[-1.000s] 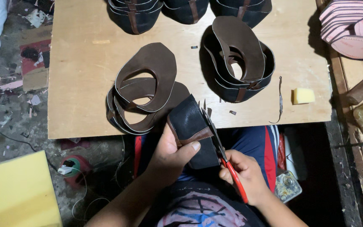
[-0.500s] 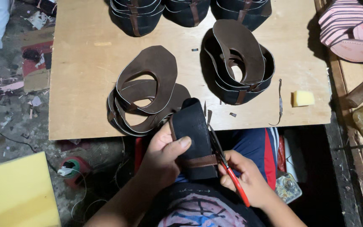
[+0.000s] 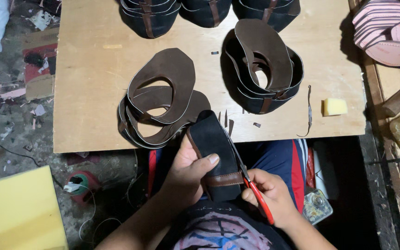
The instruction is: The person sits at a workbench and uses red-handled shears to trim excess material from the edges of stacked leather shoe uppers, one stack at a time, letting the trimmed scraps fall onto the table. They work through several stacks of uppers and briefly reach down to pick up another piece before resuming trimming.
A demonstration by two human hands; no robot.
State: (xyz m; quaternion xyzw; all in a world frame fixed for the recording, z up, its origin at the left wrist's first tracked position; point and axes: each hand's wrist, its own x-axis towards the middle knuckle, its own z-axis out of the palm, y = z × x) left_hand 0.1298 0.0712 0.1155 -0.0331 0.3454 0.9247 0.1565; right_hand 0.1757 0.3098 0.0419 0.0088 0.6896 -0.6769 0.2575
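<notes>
Left hand point(image 3: 186, 173) is gripping the black shoe upper point(image 3: 214, 155) from its left edge, thumb lying flat across the dark face just above the brown strap point(image 3: 223, 179), other fingers hidden behind, so the grip is pinching the piece rather than spread. It is holding it upright over the lap, just off the near edge of the tabletop point(image 3: 93, 69), probably to keep the right-hand edge free and stiff for trimming. Right hand point(image 3: 267, 196) is closing around the red-handled scissors point(image 3: 251, 185), fingers curled tight on the handles; blades are running up along the upper's right edge and touching it, though I cannot tell how far the blades are parted. So the upper is sitting between the two hands, left grip on one side, scissors on the other. On the tabletop, a stack of brown cut pieces point(image 3: 163, 99) is lying just beyond the upper's tip, likely within easy reach as the next stock. A second stack of assembled uppers point(image 3: 262, 69) is sitting further right, with thin offcut slivers point(image 3: 309, 111) near it and a small yellow sponge block point(image 3: 334, 106) well apart to the right. More dark uppers point(image 3: 151, 16) are lining the far edge.
</notes>
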